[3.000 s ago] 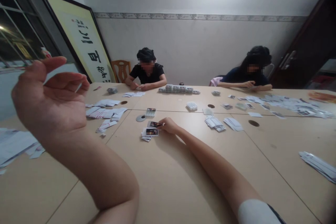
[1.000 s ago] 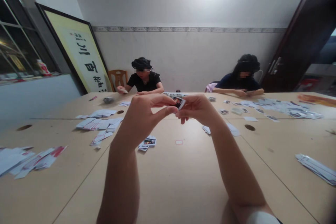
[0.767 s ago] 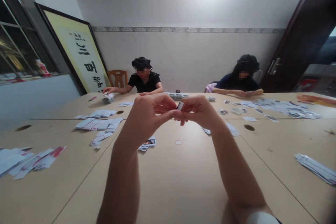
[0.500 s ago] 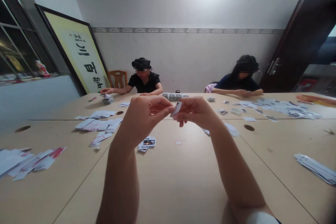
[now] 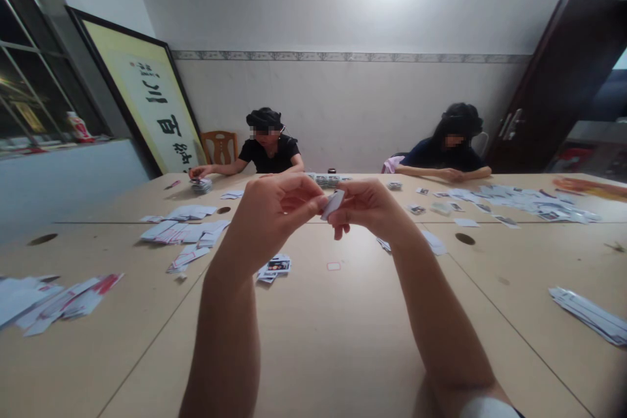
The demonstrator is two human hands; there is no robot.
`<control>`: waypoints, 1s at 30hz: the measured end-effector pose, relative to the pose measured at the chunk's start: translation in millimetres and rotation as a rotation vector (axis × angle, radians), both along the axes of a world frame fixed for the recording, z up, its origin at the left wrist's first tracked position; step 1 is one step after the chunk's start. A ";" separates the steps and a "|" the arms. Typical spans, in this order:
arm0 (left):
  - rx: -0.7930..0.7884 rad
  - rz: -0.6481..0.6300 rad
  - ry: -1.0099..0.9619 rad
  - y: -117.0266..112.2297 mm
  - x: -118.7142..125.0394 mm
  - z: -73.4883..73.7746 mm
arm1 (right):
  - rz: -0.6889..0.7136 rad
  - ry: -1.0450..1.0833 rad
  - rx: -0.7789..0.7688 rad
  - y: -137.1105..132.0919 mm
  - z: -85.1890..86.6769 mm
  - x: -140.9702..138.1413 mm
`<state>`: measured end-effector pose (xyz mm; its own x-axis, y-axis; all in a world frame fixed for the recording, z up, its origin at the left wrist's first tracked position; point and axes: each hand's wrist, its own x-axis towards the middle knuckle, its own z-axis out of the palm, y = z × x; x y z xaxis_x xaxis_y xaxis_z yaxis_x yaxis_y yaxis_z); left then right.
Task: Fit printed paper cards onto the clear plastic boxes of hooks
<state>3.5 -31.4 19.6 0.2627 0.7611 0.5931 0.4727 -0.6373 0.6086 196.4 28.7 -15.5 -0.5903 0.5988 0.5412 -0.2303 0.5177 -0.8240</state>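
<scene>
A small white piece of paper (image 5: 332,205) is held up between my two hands, above the table. My left hand (image 5: 281,209) pinches its left edge between thumb and fingertips. Closed on its right side is my right hand (image 5: 365,208), thumb in front and the other fingers curled behind. Below my left wrist lies a small pile of printed cards (image 5: 275,268). A small red-outlined label (image 5: 334,266) is on the table beneath my hands.
White paper slips (image 5: 181,233) are piled to the left, with more slips (image 5: 63,304) nearer me. Long paper strips (image 5: 588,313) lie at the right edge. Two people sit opposite, by stacked cards (image 5: 200,187) and scattered cards (image 5: 519,199). The table (image 5: 337,353) has round holes.
The paper between my fingers has turned slightly and shows more of its white face. Both hands stay almost in place. The person at the far left has moved a hand a little at the card stack.
</scene>
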 end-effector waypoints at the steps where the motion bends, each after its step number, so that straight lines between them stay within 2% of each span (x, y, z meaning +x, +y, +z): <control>1: -0.008 -0.007 -0.010 -0.2 0.1 0.0 | 0.010 0.012 -0.008 -0.2 0.0 -0.2; 6: -0.030 -0.063 -0.074 -2.0 2.0 1.5 | 0.071 0.086 -0.035 -1.9 1.0 -2.3; 16: -0.025 -0.060 -0.139 -1.8 3.3 0.4 | 0.083 0.132 -0.041 -4.5 2.1 -3.9; 24: -0.051 -0.174 -0.299 3.1 6.0 -1.1 | 0.141 0.205 -0.050 1.6 -1.7 -7.0; 27: -0.031 -0.165 -0.348 6.7 6.3 -2.6 | 0.154 0.238 -0.039 3.3 -3.3 -8.6; 30: 0.002 -0.135 -0.376 10.9 5.1 -3.8 | 0.109 0.212 -0.034 4.6 -3.2 -7.4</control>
